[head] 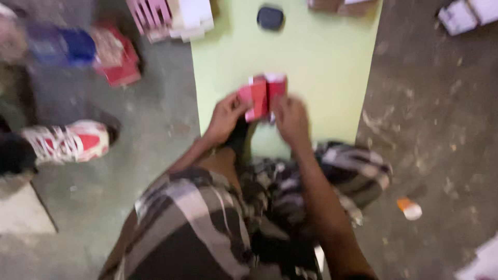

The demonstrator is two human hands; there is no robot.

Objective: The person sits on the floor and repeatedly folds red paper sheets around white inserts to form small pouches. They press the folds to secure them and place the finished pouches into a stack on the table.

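**Both hands on a small red carton above a green board**

Head view: the frame is blurred. The left hand (225,116) and right hand (291,118) each clamp one side of a small red-and-white carton (262,96), keeping it raised over the pale green board (321,57), likely so both can work its flaps. A dark round object (270,18) lies further up the board. A red-and-white sneaker (67,141) rests on the concrete floor (436,129) to the left.
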